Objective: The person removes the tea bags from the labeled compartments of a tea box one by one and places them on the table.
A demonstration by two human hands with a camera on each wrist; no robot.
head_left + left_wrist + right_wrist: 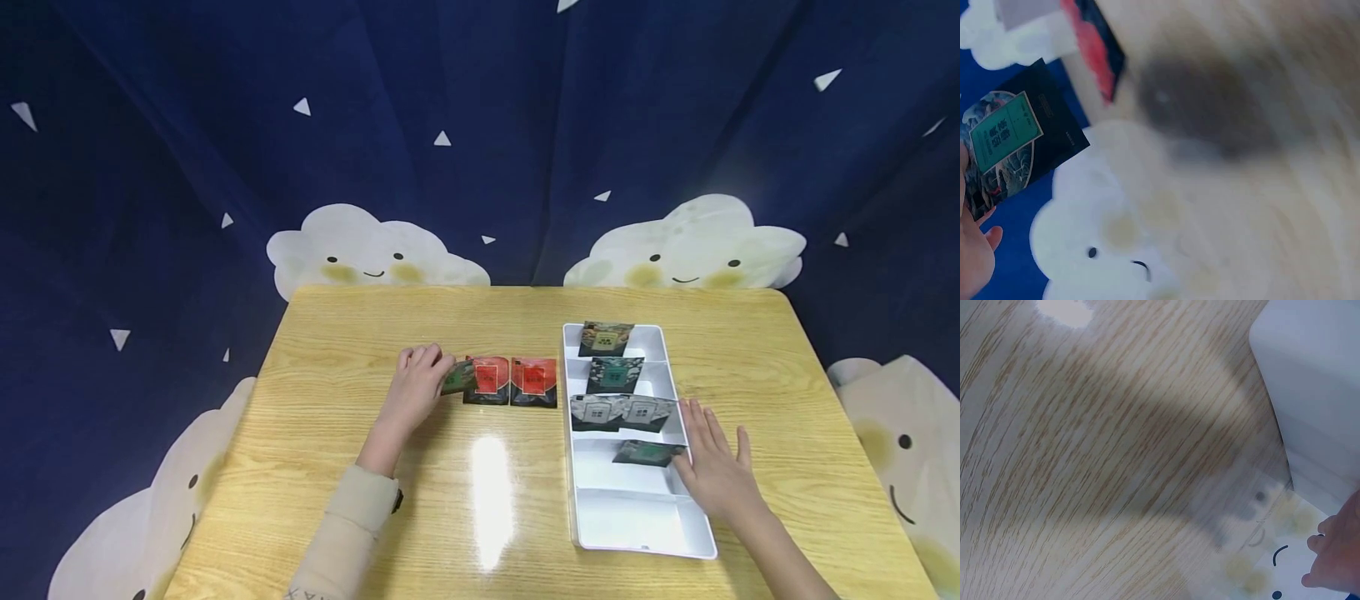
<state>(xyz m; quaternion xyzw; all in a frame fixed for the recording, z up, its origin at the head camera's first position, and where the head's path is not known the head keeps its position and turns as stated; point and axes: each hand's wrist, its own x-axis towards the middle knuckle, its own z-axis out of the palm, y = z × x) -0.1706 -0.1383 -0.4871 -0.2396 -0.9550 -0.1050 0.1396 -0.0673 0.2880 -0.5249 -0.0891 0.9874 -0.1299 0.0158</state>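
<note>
My left hand pinches a dark flat sachet with a green label, tilted above the table. Beside it, two red-and-black sachets lie flat, a left one and a right one. To the right stands a white divided tray. My right hand rests along the tray's right side with fingers straight, its thumb over the rim near a green sachet in the compartment second from the front. In the right wrist view, that hand is against the tray's outer wall.
Farther back in the tray sit a yellow-labelled sachet, a dark green-labelled one and two grey ones, left and right. The wooden table ends at a dark blue curtain with cloud prints.
</note>
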